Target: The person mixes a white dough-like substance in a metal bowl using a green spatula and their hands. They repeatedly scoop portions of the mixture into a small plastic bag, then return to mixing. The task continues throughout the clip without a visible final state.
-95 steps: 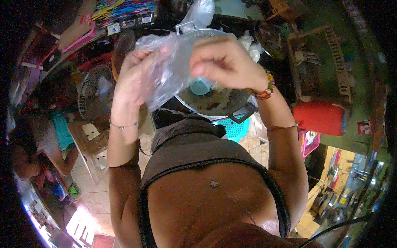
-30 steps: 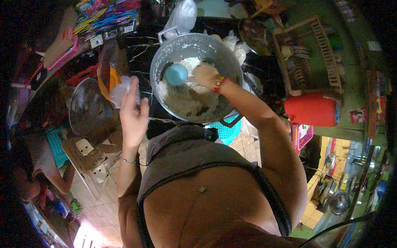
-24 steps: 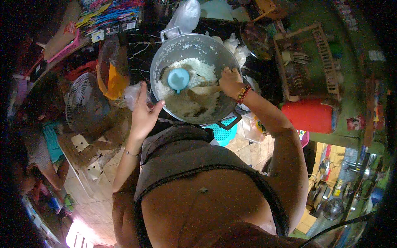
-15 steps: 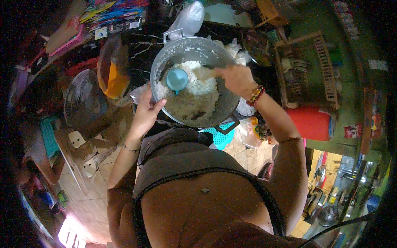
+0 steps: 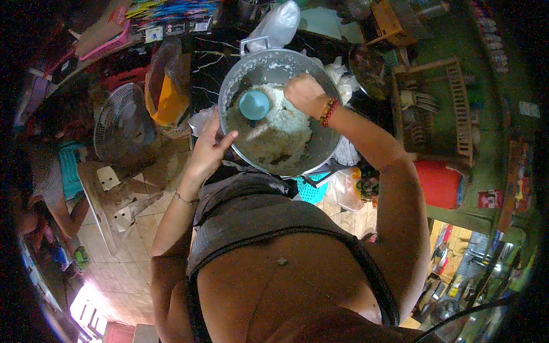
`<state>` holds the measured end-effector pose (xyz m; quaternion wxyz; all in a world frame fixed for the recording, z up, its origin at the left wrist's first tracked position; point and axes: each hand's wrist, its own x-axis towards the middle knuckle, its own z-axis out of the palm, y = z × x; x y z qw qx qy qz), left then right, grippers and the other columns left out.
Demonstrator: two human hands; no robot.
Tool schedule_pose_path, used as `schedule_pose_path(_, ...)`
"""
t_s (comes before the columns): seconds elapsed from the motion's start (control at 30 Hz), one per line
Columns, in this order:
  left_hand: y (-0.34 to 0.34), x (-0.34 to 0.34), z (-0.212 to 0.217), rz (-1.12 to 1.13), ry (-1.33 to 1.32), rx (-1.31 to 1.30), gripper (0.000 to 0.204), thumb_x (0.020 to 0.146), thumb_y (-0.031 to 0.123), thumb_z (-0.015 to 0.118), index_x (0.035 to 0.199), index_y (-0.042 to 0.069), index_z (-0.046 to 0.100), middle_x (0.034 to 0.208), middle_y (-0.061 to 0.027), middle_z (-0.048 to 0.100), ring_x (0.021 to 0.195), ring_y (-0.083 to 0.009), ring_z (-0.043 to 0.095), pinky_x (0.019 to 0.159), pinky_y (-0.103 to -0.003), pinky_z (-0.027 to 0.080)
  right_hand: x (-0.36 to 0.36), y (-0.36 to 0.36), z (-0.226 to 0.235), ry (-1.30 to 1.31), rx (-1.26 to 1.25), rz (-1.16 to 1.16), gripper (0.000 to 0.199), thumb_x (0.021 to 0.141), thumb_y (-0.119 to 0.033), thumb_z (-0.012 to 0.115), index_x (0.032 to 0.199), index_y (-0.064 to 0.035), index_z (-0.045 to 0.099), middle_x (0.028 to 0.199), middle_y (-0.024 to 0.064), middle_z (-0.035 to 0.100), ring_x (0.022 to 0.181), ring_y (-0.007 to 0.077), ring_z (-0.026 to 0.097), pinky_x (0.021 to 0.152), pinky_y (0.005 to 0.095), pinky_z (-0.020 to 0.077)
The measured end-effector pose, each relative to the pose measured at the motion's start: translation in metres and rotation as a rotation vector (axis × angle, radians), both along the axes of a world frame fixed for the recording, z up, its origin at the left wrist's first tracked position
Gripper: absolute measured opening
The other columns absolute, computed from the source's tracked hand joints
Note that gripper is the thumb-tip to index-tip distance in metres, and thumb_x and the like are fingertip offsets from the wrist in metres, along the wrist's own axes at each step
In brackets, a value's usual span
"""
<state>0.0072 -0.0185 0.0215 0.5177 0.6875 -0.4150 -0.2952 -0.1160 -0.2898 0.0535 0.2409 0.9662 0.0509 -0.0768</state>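
A large grey metal pot (image 5: 329,140) stands before me with white crumbly food (image 5: 291,121) inside and bits of it stuck along the wall. The bottom near me looks greyish brown. A light-blue cup (image 5: 254,105) rests in the food, left of centre. My left hand (image 5: 209,150) grips the pot's left rim, thumb toward the inside. Over the food, my right hand (image 5: 304,94) is closed in a fist. The pale tan spatula-like utensil seen in it earlier is now mostly hidden behind the hand.
Behind the pot stands a filled white plastic bag (image 5: 278,24). An orange-bottomed bag (image 5: 168,103) and a fan (image 5: 123,123) are at the left. Right of the pot are white bags (image 5: 346,86) and a dish rack (image 5: 464,114). Another person's arm (image 5: 67,216) shows at far left.
My right hand has moved left and inward over the food, its wrist turned, covering the utensil. The left hand keeps its hold on the rim. The whole view has shifted slightly.
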Motion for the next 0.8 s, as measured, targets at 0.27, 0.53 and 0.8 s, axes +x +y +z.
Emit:
schedule_pose_path(0.27, 0.002, -0.001, 0.003, -0.023, -0.015, -0.036, 0.063, 0.088, 0.023, 0.060, 0.139, 0.002, 0.030, 0.142, -0.0183, 0.035, 0.133, -0.0272, 0.031, 0.108, -0.034, 0.023, 0.036, -0.017, 0.019, 0.078, 0.111, -0.244, 0.015, 0.071, -0.017, 0.058, 0.069, -0.0081, 0.069, 0.072, 0.0148, 0.066, 0.066, 0.0309, 0.065, 0.061, 0.0439, 0.0528)
schedule_pose_path(0.53, 0.000, 0.001, -0.003, -0.023, -0.070, -0.048, 0.063, 0.088, 0.023, 0.061, 0.140, 0.003, 0.031, 0.142, -0.0184, 0.035, 0.131, -0.0292, 0.035, 0.106, -0.034, 0.027, -0.011, -0.019, 0.000, 0.044, 0.181, -0.044, 0.016, 0.075, -0.015, 0.055, 0.072, -0.0058, 0.068, 0.074, 0.0169, 0.066, 0.068, 0.0313, 0.066, 0.061, 0.0428, 0.0537)
schedule_pose_path(0.8, 0.000, -0.004, 0.000, 0.011, 0.057, 0.009, 0.066, 0.087, 0.027, 0.062, 0.140, 0.004, 0.030, 0.142, -0.0200, 0.034, 0.131, -0.0309, 0.034, 0.105, -0.035, 0.029, -0.020, -0.020, -0.017, -0.032, 0.140, -0.265, 0.016, 0.077, -0.012, 0.052, 0.076, -0.0056, 0.066, 0.075, 0.0143, 0.067, 0.068, 0.0289, 0.067, 0.056, 0.0421, 0.0538)
